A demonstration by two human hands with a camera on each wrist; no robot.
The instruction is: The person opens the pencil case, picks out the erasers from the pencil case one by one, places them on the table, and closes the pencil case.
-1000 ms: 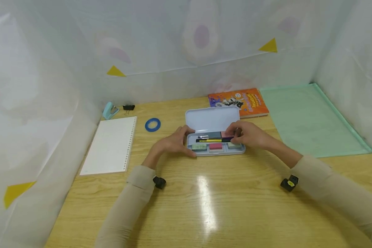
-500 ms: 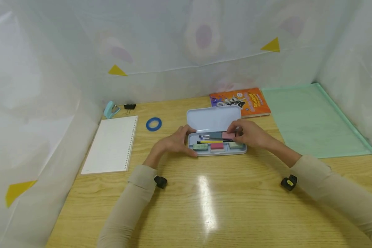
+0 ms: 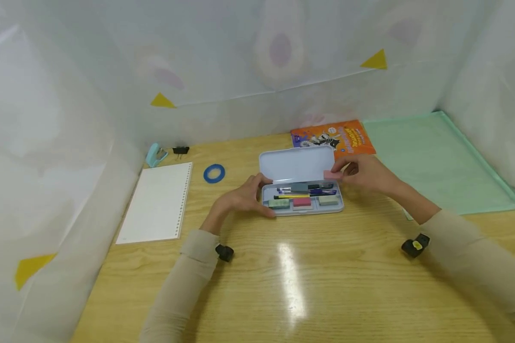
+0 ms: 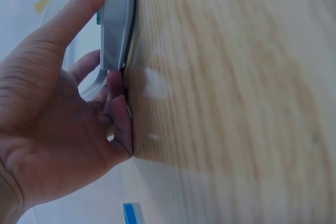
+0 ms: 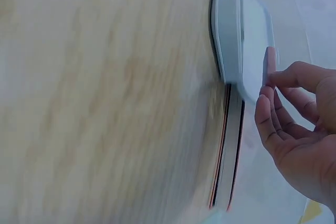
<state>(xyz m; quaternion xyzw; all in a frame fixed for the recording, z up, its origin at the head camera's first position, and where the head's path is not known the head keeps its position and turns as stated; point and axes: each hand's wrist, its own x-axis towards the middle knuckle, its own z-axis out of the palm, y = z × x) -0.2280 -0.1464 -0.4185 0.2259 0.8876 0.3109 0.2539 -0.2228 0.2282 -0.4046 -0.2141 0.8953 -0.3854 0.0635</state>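
Pale blue metal is what we see at the centre: an open pencil case (image 3: pixel 300 190) lies on the wooden table (image 3: pixel 292 276), its lid (image 3: pixel 297 164) folded back toward the far wall. Our left hand (image 3: pixel 244 197) grips the left end of the case, thumb on the rim and fingers curled round the corner, as the left wrist view confirms. Our right hand (image 3: pixel 365 172) pinches a pink eraser (image 3: pixel 332 175) between thumb and fingertips, lifted just above the case's right rear corner and beside the lid's edge.

Inside the case we count three small blocks along the front: a green one (image 3: pixel 279 203), a pink one (image 3: pixel 302 202) and another green one (image 3: pixel 328 200). Behind them lie pens; we make out a yellow one (image 3: pixel 292 196) and at least two dark ones (image 3: pixel 322 189), though the exact number is hard to tell.

Around it we count one orange book (image 3: pixel 332 136) just behind the lid, partly hidden by it, one green mat (image 3: pixel 429 162) to the right, one roll of blue tape (image 3: pixel 213 173), one white spiral notepad (image 3: pixel 156 202), one light blue stapler (image 3: pixel 155 155) and one black binder clip (image 3: pixel 180 150) at the far left. Nothing lies between our hands and the case.
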